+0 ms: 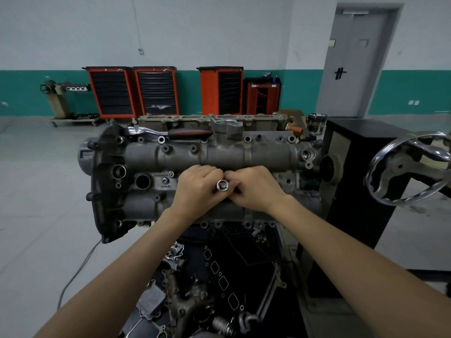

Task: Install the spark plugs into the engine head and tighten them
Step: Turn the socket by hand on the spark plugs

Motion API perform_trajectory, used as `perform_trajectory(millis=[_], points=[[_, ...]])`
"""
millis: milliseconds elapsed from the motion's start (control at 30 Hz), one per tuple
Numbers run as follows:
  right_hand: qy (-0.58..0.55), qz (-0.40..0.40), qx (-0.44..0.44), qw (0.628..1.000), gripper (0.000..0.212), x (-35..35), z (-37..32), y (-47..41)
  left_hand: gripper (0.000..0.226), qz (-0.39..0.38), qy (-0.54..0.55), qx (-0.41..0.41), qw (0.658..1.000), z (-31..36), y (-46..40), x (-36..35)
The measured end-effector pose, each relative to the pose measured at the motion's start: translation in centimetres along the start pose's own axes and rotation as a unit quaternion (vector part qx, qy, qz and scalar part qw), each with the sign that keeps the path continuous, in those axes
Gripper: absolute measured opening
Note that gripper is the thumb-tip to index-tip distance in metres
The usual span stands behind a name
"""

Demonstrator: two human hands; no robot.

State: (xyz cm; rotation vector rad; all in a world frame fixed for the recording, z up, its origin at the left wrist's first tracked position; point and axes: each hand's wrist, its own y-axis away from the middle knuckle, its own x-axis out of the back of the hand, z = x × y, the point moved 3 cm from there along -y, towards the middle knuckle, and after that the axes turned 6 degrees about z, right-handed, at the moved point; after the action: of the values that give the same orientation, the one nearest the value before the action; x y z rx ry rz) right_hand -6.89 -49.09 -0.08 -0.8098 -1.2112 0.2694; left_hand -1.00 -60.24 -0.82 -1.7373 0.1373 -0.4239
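A grey engine head [227,154] sits on a stand in front of me, its top facing up. Both hands meet over its middle valley. My left hand [197,189] grips a chrome socket [222,185] whose square drive hole faces me. My right hand [256,189] pinches the same socket from the right with curled fingers. What lies under the socket is hidden by the hands. An open spark plug hole [142,181] shows dark to the left. A ratchet [170,132] with a black and red handle lies on the head's far edge.
A chrome handwheel [410,169] on a black stand [361,181] sticks out at the right. Loose engine parts and gaskets [219,276] lie on a low black tray under the head. Orange tool cabinets [134,91] line the far wall. A cable [78,269] runs across the floor at left.
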Motion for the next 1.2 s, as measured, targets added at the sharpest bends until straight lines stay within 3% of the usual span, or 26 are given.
perform_trajectory(millis=[167, 367, 533, 633, 767, 1033, 1200], points=[[-0.015, 0.031, -0.011, 0.999, 0.018, 0.33, -0.15, 0.02, 0.055, 0.014, -0.014, 0.016, 1.000, -0.06, 0.11, 0.10], [-0.018, 0.044, -0.021, 0.999, 0.019, 0.37, -0.02, 0.13, 0.051, -0.027, 0.030, 0.002, 0.999, 0.56, 0.40, 0.19], [0.011, -0.005, 0.000, 1.000, 0.020, -0.25, 0.02, -0.02, 0.026, -0.066, 0.045, 0.015, 0.997, 0.76, 0.32, 0.10], [0.003, -0.003, -0.009, 1.000, 0.013, -0.13, 0.00, 0.01, 0.035, -0.063, 0.013, 0.040, 0.997, 0.45, 0.52, 0.01], [-0.020, 0.039, -0.028, 0.999, 0.021, 0.24, 0.01, 0.13, 0.047, -0.052, 0.019, 0.063, 0.996, -0.17, 0.88, -0.11], [0.010, 0.020, -0.031, 0.999, 0.022, 0.09, 0.02, 0.18, 0.032, -0.095, 0.067, 0.064, 0.991, 0.72, 0.52, 0.25], [0.001, 0.004, -0.034, 0.999, 0.012, 0.01, 0.00, 0.29, 0.032, -0.102, 0.048, 0.082, 0.990, 0.59, 0.64, 0.07]])
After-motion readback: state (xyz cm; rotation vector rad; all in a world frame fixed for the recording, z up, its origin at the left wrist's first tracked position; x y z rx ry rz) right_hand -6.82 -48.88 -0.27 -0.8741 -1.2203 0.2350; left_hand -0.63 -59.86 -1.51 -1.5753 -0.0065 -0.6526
